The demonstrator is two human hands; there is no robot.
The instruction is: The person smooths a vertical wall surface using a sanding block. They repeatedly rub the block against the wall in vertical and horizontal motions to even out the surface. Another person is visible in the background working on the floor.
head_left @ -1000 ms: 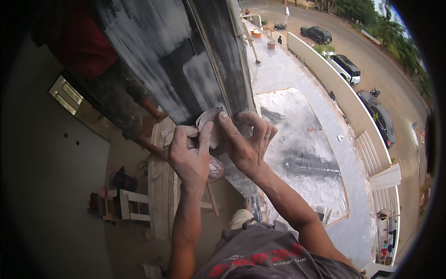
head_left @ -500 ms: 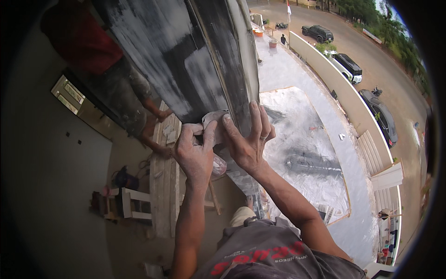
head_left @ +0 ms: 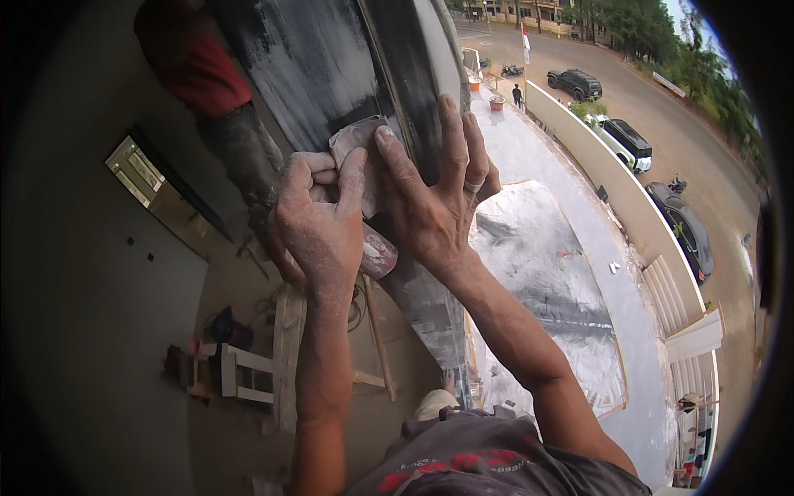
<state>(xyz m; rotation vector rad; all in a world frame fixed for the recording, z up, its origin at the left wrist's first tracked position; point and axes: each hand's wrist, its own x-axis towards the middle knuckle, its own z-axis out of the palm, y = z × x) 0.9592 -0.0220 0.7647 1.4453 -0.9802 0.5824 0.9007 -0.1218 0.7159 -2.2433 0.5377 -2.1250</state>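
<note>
A folded, dust-covered grey piece of sandpaper (head_left: pixel 361 147) lies against the dark panel (head_left: pixel 318 62), which is streaked with white filler. My left hand (head_left: pixel 321 211) is closed on its near-left side, thumb and bent fingers pinching it. White powder coats that hand. My right hand (head_left: pixel 438 194) has its fingers stretched out along the panel's right edge, a ring on one finger. Its thumb rests on the sandpaper's top right corner. Beneath my hands shows a dusty pinkish rounded object (head_left: pixel 379 252), partly hidden; its kind is unclear.
To the left, another person in a red shirt (head_left: pixel 217 83) stands by a plank platform (head_left: pixel 289 347). A white wooden stool (head_left: pixel 240 372) is below. On the right, outside, a grey-stained sheet (head_left: pixel 538 273) covers paving beside a low wall (head_left: pixel 616 190), with parked cars beyond.
Both hands have moved up the panel with the sandpaper, the right hand's fingers spreading wider. My view has shifted, and the other person appears farther right.
</note>
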